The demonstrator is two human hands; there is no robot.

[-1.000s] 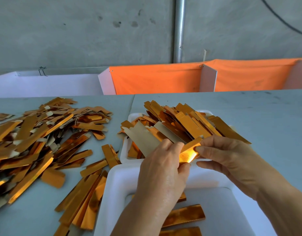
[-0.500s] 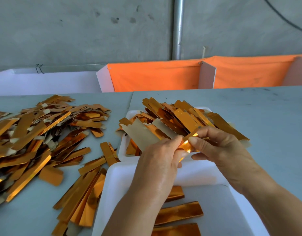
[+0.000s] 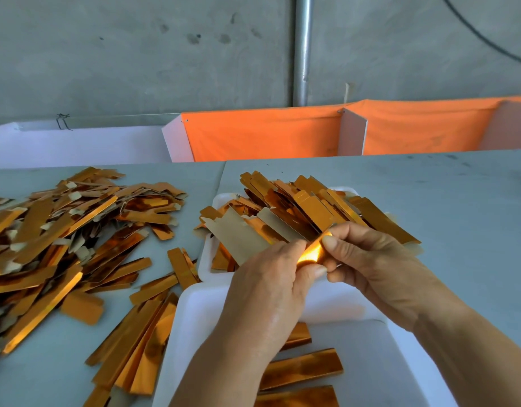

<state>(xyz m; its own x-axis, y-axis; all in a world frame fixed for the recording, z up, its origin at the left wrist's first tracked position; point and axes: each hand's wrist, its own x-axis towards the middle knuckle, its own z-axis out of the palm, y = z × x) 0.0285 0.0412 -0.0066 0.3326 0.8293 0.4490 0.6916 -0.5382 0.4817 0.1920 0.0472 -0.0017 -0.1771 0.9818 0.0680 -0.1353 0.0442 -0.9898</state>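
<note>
Head view: gold strip (image 3: 313, 253) sits pinched between both hands, just above the far rim of the near white tray (image 3: 194, 306). Left hand (image 3: 268, 292) grips the strip's left end with curled fingers; right hand (image 3: 379, 268) clamps the right end between thumb and forefinger. The strip is bent and catches glare. Three gold pieces (image 3: 303, 368) lie in the near tray. The far tray (image 3: 206, 259) holds a piled stack (image 3: 306, 207). A loose heap (image 3: 62, 230) covers the table (image 3: 444, 201) at left.

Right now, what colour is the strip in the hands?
The strip is shiny orange-gold; the head view shows it best.
</note>
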